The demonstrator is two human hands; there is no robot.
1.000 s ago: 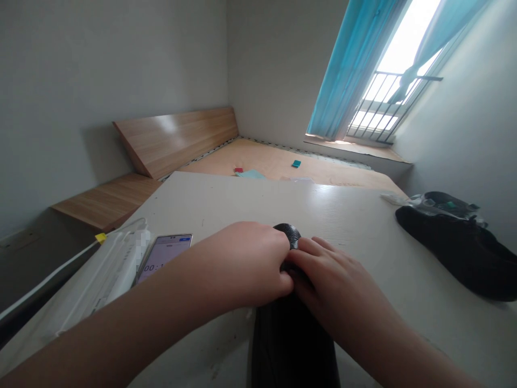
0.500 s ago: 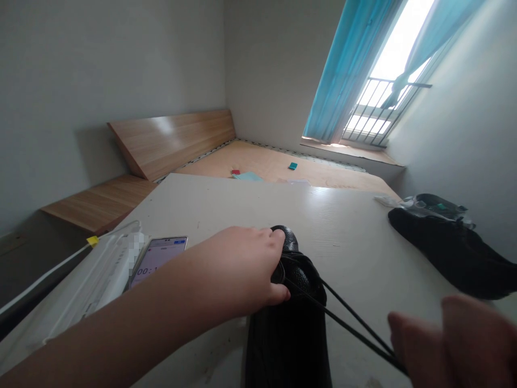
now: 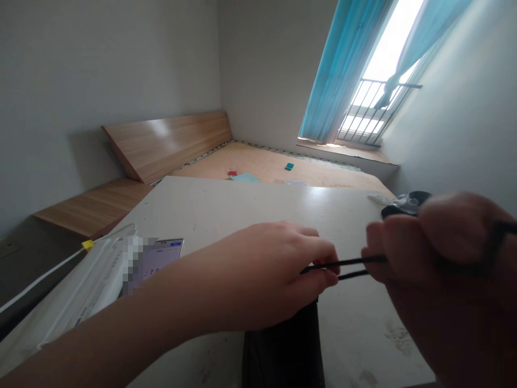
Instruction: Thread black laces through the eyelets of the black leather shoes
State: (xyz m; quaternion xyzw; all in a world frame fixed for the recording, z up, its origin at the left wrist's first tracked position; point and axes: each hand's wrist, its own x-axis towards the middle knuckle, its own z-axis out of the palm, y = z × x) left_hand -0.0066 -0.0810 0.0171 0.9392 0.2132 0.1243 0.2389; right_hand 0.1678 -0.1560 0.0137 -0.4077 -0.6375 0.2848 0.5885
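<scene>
A black leather shoe [image 3: 283, 350] lies on the white table [image 3: 250, 205] just in front of me, mostly hidden under my left hand. My left hand [image 3: 266, 275] rests over the shoe's top with its fingers pinched on the black laces [image 3: 347, 268]. My right hand [image 3: 440, 253], close to the camera and blurred, is closed in a fist around the other end of the laces, which run taut in two strands between the hands.
A phone [image 3: 157, 258] with a timer screen and a white box with a cable [image 3: 92, 280] lie at the table's left. A second black shoe [image 3: 398, 207] is partly hidden behind my right hand. Beyond are a wooden bed frame [image 3: 169, 140] and a window with blue curtains [image 3: 343, 70].
My right hand pulled the laces out to the right, then rose to the level of my left hand. My left hand shifted forward over the shoe and pinched the laces.
</scene>
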